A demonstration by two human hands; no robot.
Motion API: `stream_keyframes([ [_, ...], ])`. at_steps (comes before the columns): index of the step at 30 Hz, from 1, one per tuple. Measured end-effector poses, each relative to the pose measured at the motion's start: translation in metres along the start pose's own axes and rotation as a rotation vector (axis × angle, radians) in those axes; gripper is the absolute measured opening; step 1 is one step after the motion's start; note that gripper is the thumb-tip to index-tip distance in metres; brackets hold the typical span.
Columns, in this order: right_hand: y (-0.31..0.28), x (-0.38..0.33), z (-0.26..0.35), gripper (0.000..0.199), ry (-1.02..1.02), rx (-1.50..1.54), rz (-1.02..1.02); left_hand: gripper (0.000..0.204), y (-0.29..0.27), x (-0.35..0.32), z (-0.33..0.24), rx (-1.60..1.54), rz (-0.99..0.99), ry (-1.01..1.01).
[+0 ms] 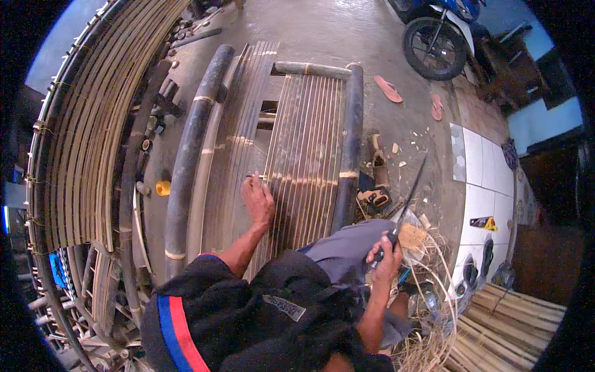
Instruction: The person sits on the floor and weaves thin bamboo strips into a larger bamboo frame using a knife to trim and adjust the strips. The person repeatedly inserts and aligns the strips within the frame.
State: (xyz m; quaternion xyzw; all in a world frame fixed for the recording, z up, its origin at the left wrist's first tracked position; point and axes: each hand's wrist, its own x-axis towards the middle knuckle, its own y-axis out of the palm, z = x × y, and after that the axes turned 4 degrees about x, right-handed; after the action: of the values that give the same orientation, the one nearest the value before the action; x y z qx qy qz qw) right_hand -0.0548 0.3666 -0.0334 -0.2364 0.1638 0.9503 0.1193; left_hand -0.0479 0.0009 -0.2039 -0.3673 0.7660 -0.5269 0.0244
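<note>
My right hand (388,257) is closed round the dark handle of a long knife (411,197). Its narrow, dark blade slants up and away to the right, clear of the bamboo. My left hand (258,199) rests palm down at the left edge of a row of thin bamboo slats (307,136), fingers stretched forward and slightly apart. These slats lie lengthwise in a frame of thick dark bamboo poles (352,124). A second, greyer strip of slats (238,133) runs along the left, with a gap between the two rows near the far end.
A large slatted bamboo panel (93,136) stands at the left. Near it sits a yellow ring-shaped thing (163,188). Pink sandals (388,89) and a motorbike wheel (435,49) are at the far right. Bamboo shavings (434,310) and split bamboo (511,328) lie at lower right.
</note>
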Motion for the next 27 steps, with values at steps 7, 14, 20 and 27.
stream_keyframes([
  [7,-0.062,-0.064,-0.029,0.027,-0.087,0.081,-0.156,0.053,-0.039,0.081,0.023,0.377,0.235,0.049],
  [14,-0.082,-0.105,-0.066,0.027,-0.11,0.185,-0.303,0.048,-0.019,0.09,0.049,0.464,0.318,0.194],
  [20,-0.093,-0.111,-0.093,0.025,-0.084,0.237,-0.342,0.033,-0.019,0.094,0.044,0.415,0.358,0.196],
  [27,-0.08,-0.112,-0.085,0.021,-0.099,0.2,-0.301,0.02,-0.01,0.085,0.042,0.393,0.316,0.153],
])
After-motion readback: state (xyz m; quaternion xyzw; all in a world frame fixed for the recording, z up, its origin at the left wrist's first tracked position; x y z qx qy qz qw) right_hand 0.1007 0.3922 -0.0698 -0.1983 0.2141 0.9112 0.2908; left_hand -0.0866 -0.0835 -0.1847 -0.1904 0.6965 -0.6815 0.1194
